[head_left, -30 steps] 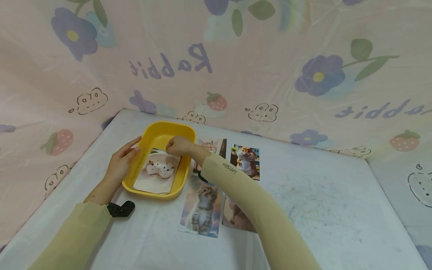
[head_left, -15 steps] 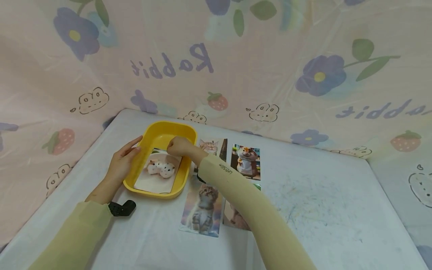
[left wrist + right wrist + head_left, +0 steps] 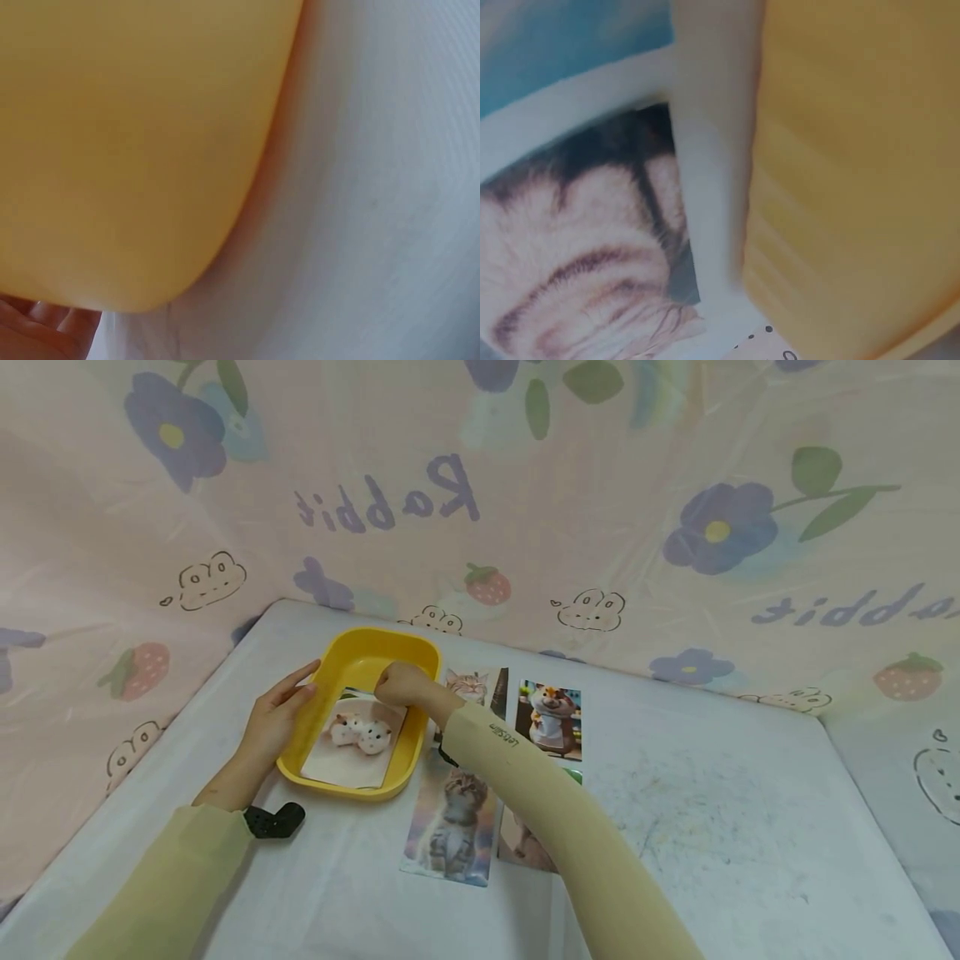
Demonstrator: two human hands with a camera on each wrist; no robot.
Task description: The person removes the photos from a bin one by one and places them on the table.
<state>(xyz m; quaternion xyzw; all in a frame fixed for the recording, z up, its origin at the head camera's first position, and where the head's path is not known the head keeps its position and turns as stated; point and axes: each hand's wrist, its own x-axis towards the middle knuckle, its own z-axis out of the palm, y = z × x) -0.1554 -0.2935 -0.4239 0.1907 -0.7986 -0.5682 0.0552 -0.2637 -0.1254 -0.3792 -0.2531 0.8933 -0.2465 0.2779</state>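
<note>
A yellow tray (image 3: 367,647) stands on the white table's left half, with a picture card (image 3: 341,764) of white, dark-spotted animals inside; the edge of another card peeks out above it. Along the tray's left wall lies my left hand (image 3: 272,718), fingers mostly straight and thumb at the rim. My right hand (image 3: 401,683) reaches over the right rim, curled fingers at the card's upper right corner, fingertips hidden. The left wrist view shows the tray's outer wall (image 3: 135,150) and a few fingers (image 3: 64,330).
Right of the tray lie several picture cards: a grey kitten (image 3: 452,827), a hamster in an apron (image 3: 551,727), a tabby cat (image 3: 467,683) and one partly under the right sleeve (image 3: 525,852). A printed curtain (image 3: 480,527) hangs behind the table.
The view has shifted slightly, so everything sits a little further right in the frame. The right forearm has moved slightly, uncovering more of the hamster card; both hands stay at the tray.
</note>
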